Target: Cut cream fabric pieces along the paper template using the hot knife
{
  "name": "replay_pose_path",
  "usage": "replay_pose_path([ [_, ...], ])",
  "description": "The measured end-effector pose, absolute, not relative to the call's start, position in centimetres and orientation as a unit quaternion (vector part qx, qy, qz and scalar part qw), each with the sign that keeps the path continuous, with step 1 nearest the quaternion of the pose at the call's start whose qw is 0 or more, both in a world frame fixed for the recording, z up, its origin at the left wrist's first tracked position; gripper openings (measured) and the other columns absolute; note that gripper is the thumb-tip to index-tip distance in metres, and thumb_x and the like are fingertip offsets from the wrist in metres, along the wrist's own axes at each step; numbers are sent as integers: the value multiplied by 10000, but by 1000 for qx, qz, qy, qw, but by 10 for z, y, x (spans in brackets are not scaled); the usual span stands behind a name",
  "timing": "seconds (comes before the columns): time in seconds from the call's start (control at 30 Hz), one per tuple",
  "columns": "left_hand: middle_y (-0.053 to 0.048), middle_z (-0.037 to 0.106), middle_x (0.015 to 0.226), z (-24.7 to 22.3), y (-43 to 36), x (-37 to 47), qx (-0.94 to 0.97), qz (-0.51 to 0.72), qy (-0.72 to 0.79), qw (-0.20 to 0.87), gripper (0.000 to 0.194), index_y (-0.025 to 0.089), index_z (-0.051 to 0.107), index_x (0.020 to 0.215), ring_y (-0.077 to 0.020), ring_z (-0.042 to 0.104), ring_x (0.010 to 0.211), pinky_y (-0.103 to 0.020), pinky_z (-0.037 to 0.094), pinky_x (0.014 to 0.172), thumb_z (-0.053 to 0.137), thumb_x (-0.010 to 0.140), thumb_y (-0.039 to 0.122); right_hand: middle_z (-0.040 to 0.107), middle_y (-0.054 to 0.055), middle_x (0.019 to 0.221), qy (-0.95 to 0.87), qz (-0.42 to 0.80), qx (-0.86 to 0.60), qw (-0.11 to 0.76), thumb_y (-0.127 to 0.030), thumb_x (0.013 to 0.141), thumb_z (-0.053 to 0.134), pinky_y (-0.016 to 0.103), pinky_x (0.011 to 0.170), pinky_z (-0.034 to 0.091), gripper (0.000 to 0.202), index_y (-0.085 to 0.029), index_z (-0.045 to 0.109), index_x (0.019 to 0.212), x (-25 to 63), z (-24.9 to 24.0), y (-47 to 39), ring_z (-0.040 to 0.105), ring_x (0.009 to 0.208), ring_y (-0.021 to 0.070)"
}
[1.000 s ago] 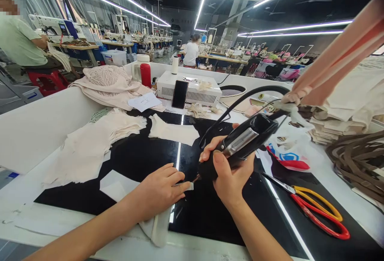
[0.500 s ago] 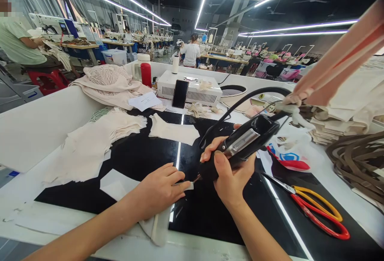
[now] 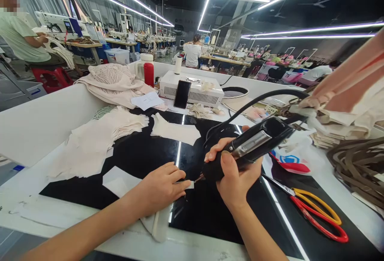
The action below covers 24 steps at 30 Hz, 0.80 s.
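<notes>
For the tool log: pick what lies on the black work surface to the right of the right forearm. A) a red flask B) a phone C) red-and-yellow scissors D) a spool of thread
C: the red-and-yellow scissors lie on the black work surface right of the right hand, which grips the black corded tool.

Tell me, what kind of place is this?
Most likely a garment factory floor. Rows of sewing machines stand at long tables under strip lights, stacks of cut cloth pieces lie on the worktable, and the right hand holds a corded black hand tool.
</notes>
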<state>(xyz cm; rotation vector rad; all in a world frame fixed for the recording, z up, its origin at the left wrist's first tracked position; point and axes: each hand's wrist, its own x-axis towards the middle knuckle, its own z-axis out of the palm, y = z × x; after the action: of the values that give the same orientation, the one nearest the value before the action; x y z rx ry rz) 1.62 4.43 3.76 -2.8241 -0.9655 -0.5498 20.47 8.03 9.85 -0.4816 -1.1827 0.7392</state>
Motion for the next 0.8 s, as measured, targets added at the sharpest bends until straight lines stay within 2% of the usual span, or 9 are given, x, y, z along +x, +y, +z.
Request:
replay_pose_path([
  [0.17, -57, 643, 1113, 36, 44, 15, -930, -181, -317, 46, 258, 190, 620, 1286, -224, 640, 1072, -442, 528, 1051, 620, 1029, 219, 660, -42, 894, -550, 338, -214, 733, -237, 927, 750, 301, 592, 600, 515, -339, 506, 1369, 203, 94, 84, 640, 617, 128],
  [0.3, -56, 643, 1110, 36, 45, 16, -929, -180, -320, 41, 269, 192, 628, 1277, -223, 641, 1065, -434, 527, 1045, 652, 1010, 214, 665, -46, 886, -553, 336, -211, 733, -184, 935, 725, 300, 605, 598, 450, -324, 525, 1314, 202, 93, 85, 639, 617, 125],
  [0.57, -59, 645, 1093, 38, 44, 17, -927, -194, -316, 59, 236, 180, 639, 1247, -218, 637, 1039, -415, 523, 1034, 644, 1016, 224, 659, -34, 865, -529, 353, -214, 741, -246, 911, 760, 322, 573, 577, 500, -301, 525, 1349, 207, 100, 78, 623, 593, 141],
  [0.8, -60, 648, 1091, 36, 46, 17, -925, -206, -314, 60, 264, 186, 646, 1253, -219, 636, 1037, -400, 530, 1021, 682, 995, 235, 661, -33, 883, -539, 365, -214, 728, -218, 933, 745, 309, 572, 565, 488, -316, 519, 1354, 206, 94, 74, 638, 609, 138],
])
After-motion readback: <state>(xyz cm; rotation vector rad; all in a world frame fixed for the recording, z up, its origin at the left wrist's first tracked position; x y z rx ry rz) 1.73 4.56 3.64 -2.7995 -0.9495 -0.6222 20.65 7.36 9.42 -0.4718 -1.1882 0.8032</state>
